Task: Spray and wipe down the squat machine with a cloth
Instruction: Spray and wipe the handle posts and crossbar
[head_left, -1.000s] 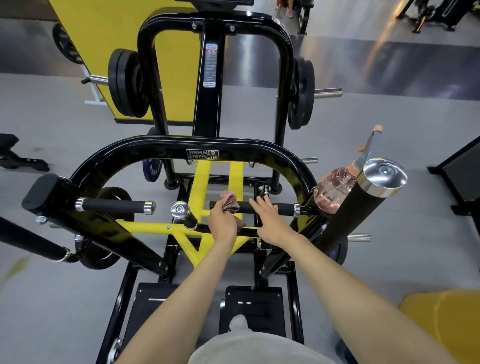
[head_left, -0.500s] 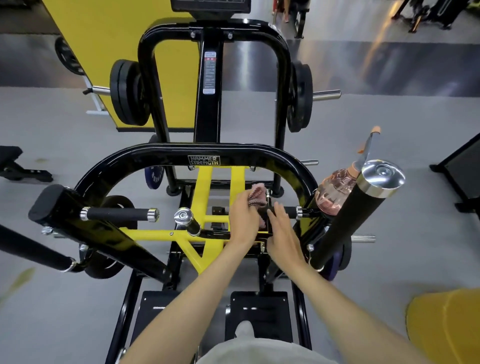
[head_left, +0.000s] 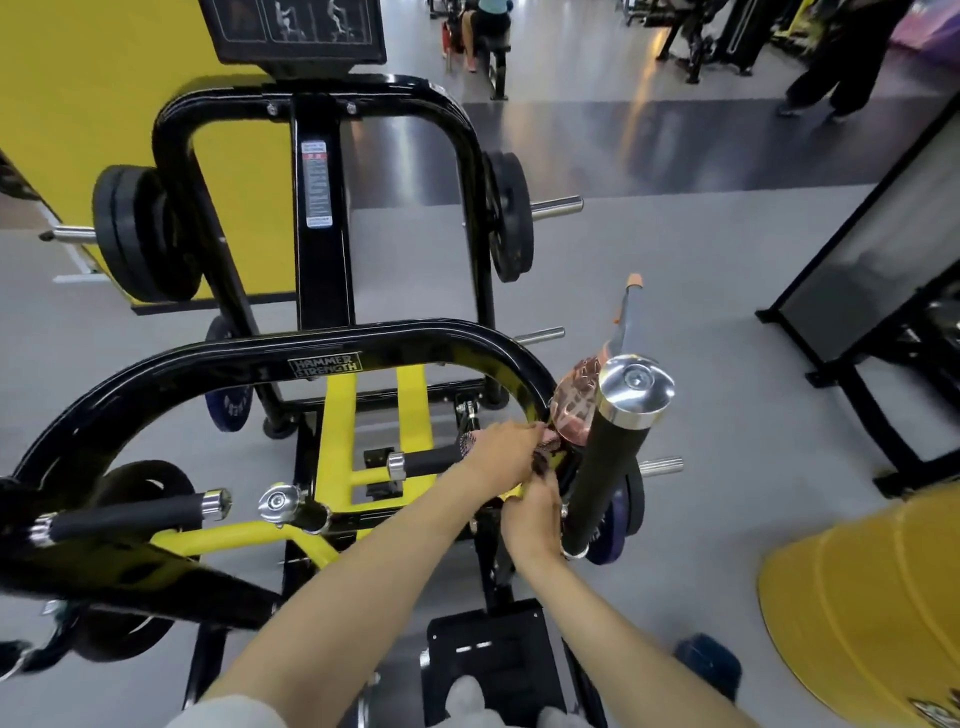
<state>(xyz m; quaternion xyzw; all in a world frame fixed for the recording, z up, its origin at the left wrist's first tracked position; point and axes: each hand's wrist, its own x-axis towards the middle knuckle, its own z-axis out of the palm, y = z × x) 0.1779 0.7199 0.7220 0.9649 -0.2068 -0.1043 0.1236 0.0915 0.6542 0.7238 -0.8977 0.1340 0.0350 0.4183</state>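
The squat machine (head_left: 156, 384), glossy black tubing over a yellow frame, stands right ahead; on its right-side black handle (head_left: 426, 462), wiping looks best done by twisting the cloth (head_left: 546, 446) fully round the grip. The left hand (head_left: 501, 457) clamps the reddish patterned cloth around that handle, just beside the pink spray bottle (head_left: 574, 410); the right hand (head_left: 532, 514) curls just below, its hold unclear
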